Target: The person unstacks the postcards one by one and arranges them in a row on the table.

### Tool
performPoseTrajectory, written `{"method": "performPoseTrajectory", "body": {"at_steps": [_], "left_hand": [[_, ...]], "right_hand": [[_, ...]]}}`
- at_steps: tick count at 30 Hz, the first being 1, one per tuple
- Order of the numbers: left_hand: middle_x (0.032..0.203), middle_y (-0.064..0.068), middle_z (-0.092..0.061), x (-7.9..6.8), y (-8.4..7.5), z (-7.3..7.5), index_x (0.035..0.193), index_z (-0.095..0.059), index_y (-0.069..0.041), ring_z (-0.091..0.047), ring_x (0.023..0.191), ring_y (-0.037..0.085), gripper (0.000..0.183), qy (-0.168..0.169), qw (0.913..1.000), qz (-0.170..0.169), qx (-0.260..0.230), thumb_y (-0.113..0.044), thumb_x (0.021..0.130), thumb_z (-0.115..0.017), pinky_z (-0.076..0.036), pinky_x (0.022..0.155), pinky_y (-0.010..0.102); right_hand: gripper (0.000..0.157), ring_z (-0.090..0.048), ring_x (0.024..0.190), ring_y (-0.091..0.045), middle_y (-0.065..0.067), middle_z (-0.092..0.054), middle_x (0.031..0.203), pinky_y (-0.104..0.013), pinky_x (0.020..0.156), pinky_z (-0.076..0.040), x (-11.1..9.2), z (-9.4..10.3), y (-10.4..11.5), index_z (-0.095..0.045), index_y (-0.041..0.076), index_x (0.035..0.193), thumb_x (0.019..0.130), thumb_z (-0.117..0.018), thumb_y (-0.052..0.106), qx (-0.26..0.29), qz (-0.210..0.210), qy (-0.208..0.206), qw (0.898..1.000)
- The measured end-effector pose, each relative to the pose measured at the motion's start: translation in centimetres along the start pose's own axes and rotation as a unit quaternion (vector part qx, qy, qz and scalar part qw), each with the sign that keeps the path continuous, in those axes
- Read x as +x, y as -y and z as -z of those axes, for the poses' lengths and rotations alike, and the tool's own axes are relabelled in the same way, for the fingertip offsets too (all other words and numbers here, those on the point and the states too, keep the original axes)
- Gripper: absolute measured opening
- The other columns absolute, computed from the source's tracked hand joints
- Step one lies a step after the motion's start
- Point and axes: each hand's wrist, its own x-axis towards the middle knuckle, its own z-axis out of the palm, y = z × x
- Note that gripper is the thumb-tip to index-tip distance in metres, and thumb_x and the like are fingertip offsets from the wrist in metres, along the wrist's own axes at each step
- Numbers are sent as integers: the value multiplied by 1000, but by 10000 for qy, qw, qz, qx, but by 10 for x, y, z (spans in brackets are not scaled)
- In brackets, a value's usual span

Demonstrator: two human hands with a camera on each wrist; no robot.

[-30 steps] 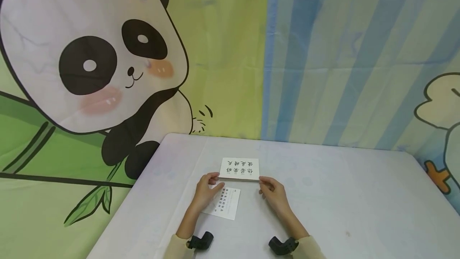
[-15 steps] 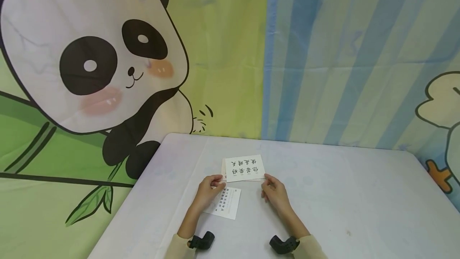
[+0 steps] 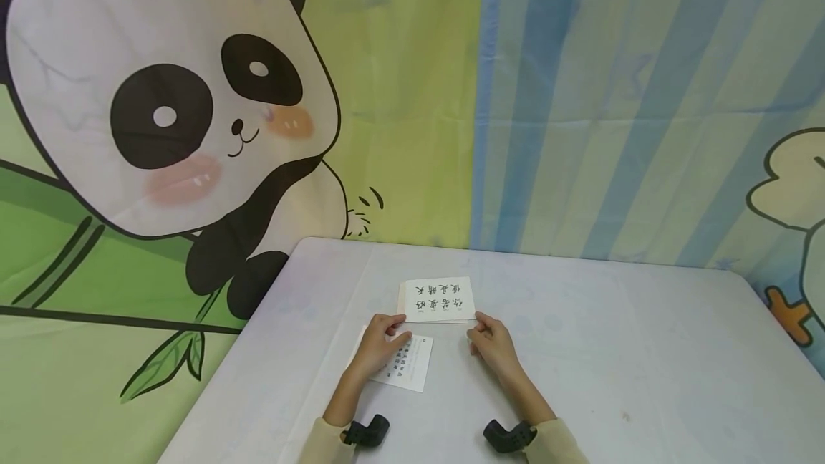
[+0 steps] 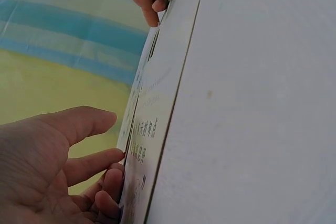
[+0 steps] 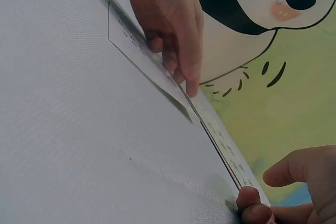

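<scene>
A white card (image 3: 440,299) with two rows of black Chinese characters lies on top of other cards, whose pale edge (image 3: 402,301) shows along its left side. My left hand (image 3: 379,348) has its fingertips at the near left corner of this stack. Its thumb stands apart from the cards in the left wrist view. At the near right corner, my right hand (image 3: 495,344) touches the edge with its fingertips, the thumb (image 5: 286,169) held away from it. Nearer to me lies another printed white card (image 3: 412,366), partly covered by my left hand.
The cards lie on a pale cloth-covered table (image 3: 612,349). Behind its far edge (image 3: 548,258) hangs a printed curtain with a panda (image 3: 271,192) and blue stripes. Black wrist devices (image 3: 367,432) are strapped at both cuffs.
The top card has slid right off the squared stack, baring a strip at its left; it tilted, then straightened somewhat. My left hand has shifted slightly right, covering more of the near card.
</scene>
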Motion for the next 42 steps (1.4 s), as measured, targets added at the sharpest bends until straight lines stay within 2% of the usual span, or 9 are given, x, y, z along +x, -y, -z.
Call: {"method": "performPoseTrajectory", "body": {"at_steps": [6, 10, 13, 17, 21, 25, 30, 35, 42], "left_hand": [[104, 10, -52, 0, 0, -2, 127, -56, 9, -46, 89, 18, 49, -134, 9999, 72, -72, -16, 88, -71, -39, 73, 23], [104, 9, -56, 1, 0, -2, 125, -58, 7, -49, 87, 17, 44, -337, 9988, 246, -242, -15, 89, -70, -42, 72, 22], [103, 9, -60, 2, -1, 0, 122, -60, 6, -52, 85, 16, 39, -484, 9976, 340, -367, -13, 89, -69, -44, 70, 20], [100, 8, -63, 2, -3, 1, 120, -61, 5, -54, 83, 15, 36, -548, 9966, 396, -478, -11, 89, -68, -45, 68, 17], [97, 6, -65, 2, -3, 1, 119, -62, 4, -55, 82, 14, 33, -639, 9951, 403, -631, -10, 89, -67, -46, 68, 15], [96, 7, -66, 3, -3, 2, 116, -63, 4, -56, 81, 14, 31, -745, 9946, 225, -693, -10, 89, -68, -47, 68, 16], [94, 10, -69, 2, -4, 4, 107, -66, 4, -61, 81, 15, 24, -933, 9932, -13, -702, -7, 86, -72, -51, 71, 18], [88, 10, -69, 3, -5, 6, 99, -67, 3, -61, 76, 15, 19, -967, 9923, -39, -777, -3, 83, -74, -51, 66, 17], [84, 6, -67, 4, -4, 5, 105, -67, 2, -58, 73, 13, 25, -825, 9928, -30, -866, -2, 82, -74, -48, 62, 16]], "right_hand": [[36, -56, 56, -13, -14, -60, 95, -20, 47, -42, -1, 0, 0, -53, -11, 123, 90, -56, 0, 445, 0, -208, 9988], [22, -56, 54, -14, -19, -68, 90, -20, 45, -42, -1, 1, -2, -58, -10, 112, 93, -58, 2, 742, 81, -319, 9967], [17, -57, 54, -13, -17, -70, 83, -19, 45, -44, -1, 2, -3, -61, -9, 105, 93, -61, 3, 788, 82, -375, 9962], [19, -57, 52, -13, -14, -68, 75, -20, 45, -44, -2, 2, -3, -61, -8, 105, 91, -65, 3, 677, 95, -369, 9970], [29, -55, 50, -12, -13, -69, 74, -19, 45, -43, -2, 2, -2, -59, -7, 115, 88, -66, 1, 640, 74, -342, 9973], [38, -54, 50, -11, -10, -69, 75, -19, 46, -42, -2, 2, -3, -57, -8, 124, 88, -65, 0, 600, 10, -322, 9977], [35, -54, 52, -11, -9, -67, 74, -18, 46, -42, -4, 4, -6, -60, -9, 122, 89, -64, 0, 481, 3, -271, 9985], [34, -54, 53, -11, -9, -67, 77, -18, 46, -41, -11, 8, -7, -59, -10, 121, 89, -64, -2, 610, 140, -206, 9978], [34, -55, 54, -12, -9, -68, 80, -18, 46, -40, -20, 14, -7, -58, -6, 121, 88, -65, -3, 592, 214, -146, 9979]]}}
